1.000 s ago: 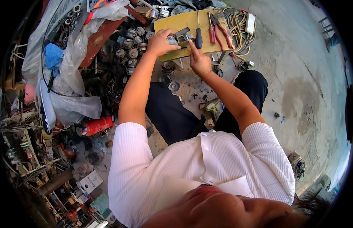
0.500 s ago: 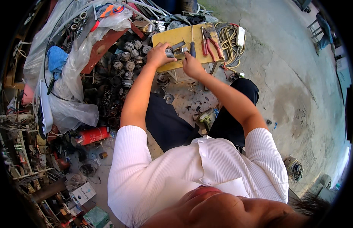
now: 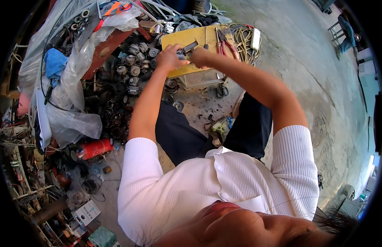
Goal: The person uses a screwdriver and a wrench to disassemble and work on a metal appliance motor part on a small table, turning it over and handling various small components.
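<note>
Over a small yellow-topped table (image 3: 171, 40), my left hand (image 3: 169, 58) is closed round a small dark grey metal part (image 3: 180, 54). My right hand (image 3: 200, 58) is curled into a closed grip just to the right of that part. What it holds, if anything, is hidden behind the fingers. A flat grey metal bar (image 3: 190, 46) shows between the hands. Beyond my right hand lie a screwdriver (image 3: 206, 33), its handle mostly covered, red-handled pliers (image 3: 229, 43) and another red-handled tool (image 3: 218, 41).
Left of the table is a heap of used metal motor parts (image 3: 134, 71), with clear plastic sheeting (image 3: 78, 96) and a red cylinder (image 3: 95, 149) nearby. Coiled cable (image 3: 243, 39) with a white power strip (image 3: 255, 39) lies at the right. A green-yellow tool (image 3: 219, 126) sits between my legs.
My right hand has turned over and its elbow has swung outward and up. The metal piece seen at its fingertips is now hidden. My left hand stays on the grey part.
</note>
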The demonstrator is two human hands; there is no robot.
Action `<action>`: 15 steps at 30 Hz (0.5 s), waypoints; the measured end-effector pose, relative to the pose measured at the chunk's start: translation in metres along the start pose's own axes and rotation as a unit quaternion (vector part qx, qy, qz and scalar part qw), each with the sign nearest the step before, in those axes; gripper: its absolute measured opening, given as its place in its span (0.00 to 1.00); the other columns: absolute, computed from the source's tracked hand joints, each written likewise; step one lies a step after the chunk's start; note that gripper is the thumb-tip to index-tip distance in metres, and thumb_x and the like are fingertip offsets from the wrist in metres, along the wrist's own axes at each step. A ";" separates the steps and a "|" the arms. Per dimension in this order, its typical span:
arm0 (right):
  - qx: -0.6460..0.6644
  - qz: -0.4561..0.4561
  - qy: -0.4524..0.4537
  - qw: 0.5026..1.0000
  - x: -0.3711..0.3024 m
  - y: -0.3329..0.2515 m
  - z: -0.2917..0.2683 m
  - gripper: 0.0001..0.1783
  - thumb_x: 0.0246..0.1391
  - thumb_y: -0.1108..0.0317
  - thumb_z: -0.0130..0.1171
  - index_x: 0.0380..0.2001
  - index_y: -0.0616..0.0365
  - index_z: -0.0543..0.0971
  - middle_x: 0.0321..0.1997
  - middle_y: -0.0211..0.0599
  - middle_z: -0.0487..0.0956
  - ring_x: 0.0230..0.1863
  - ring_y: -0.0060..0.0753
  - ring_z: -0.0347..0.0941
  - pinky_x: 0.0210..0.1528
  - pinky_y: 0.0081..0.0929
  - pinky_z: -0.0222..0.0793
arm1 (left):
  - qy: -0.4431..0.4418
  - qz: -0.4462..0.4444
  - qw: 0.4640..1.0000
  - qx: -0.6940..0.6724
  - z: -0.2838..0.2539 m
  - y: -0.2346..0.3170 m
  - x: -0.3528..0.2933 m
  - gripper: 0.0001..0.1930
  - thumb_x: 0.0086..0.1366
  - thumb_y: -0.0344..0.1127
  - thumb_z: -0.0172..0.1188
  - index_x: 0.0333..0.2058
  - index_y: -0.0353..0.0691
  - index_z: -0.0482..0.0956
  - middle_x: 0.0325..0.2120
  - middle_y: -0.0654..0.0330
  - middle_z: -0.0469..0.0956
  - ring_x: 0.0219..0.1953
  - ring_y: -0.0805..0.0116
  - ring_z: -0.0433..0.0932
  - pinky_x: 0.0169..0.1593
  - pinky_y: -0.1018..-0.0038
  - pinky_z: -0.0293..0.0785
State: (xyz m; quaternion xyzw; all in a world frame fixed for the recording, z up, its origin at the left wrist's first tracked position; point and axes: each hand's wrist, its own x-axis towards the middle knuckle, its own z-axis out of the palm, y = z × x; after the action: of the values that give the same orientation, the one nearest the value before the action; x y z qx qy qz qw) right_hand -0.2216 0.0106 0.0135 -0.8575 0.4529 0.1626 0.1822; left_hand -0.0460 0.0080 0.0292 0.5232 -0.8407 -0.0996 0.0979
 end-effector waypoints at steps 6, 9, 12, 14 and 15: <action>0.367 0.212 0.329 0.844 -0.028 -0.044 0.065 0.26 0.61 0.62 0.50 0.62 0.54 0.67 0.36 0.62 0.82 0.38 0.69 0.78 0.43 0.56 0.74 | 0.021 0.006 1.000 -0.005 0.005 -0.011 -0.006 0.34 0.41 0.59 0.77 0.46 0.55 0.78 0.43 0.60 0.79 0.45 0.54 0.81 0.45 0.60 0.77; 0.368 0.221 0.352 0.832 -0.044 -0.067 0.086 0.28 0.63 0.61 0.46 0.65 0.53 0.62 0.34 0.66 0.80 0.37 0.71 0.77 0.41 0.58 0.73 | 0.022 0.014 1.000 -0.010 0.004 -0.014 -0.005 0.33 0.41 0.60 0.77 0.45 0.54 0.78 0.43 0.60 0.79 0.45 0.54 0.81 0.45 0.60 0.77; 0.312 0.219 0.386 0.840 -0.040 -0.067 0.103 0.31 0.63 0.61 0.47 0.69 0.48 0.58 0.28 0.60 0.81 0.30 0.67 0.78 0.35 0.59 0.73 | 0.027 0.022 0.999 -0.010 0.007 -0.015 -0.009 0.33 0.42 0.58 0.76 0.47 0.55 0.77 0.44 0.60 0.78 0.47 0.54 0.80 0.48 0.60 0.77; 0.249 0.213 0.440 0.836 -0.036 -0.058 0.114 0.32 0.63 0.61 0.48 0.70 0.45 0.58 0.25 0.56 0.81 0.26 0.64 0.78 0.31 0.58 0.73 | 0.027 0.027 0.999 -0.004 0.006 -0.012 -0.008 0.32 0.42 0.57 0.76 0.47 0.55 0.77 0.43 0.60 0.78 0.46 0.54 0.80 0.48 0.60 0.77; 0.244 0.222 0.431 0.840 -0.035 -0.057 0.121 0.32 0.63 0.61 0.48 0.70 0.44 0.58 0.25 0.55 0.81 0.25 0.63 0.78 0.31 0.59 0.73 | 0.027 0.031 0.999 -0.002 0.006 -0.010 -0.008 0.32 0.42 0.57 0.76 0.47 0.55 0.77 0.43 0.60 0.78 0.46 0.54 0.80 0.48 0.60 0.77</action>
State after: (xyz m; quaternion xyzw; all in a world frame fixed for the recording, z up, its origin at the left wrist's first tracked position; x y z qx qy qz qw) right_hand -0.2061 0.1208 -0.0680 -0.6450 0.6889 -0.3034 0.1314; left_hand -0.0356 0.0116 0.0201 0.4995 -0.8532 -0.0836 0.1245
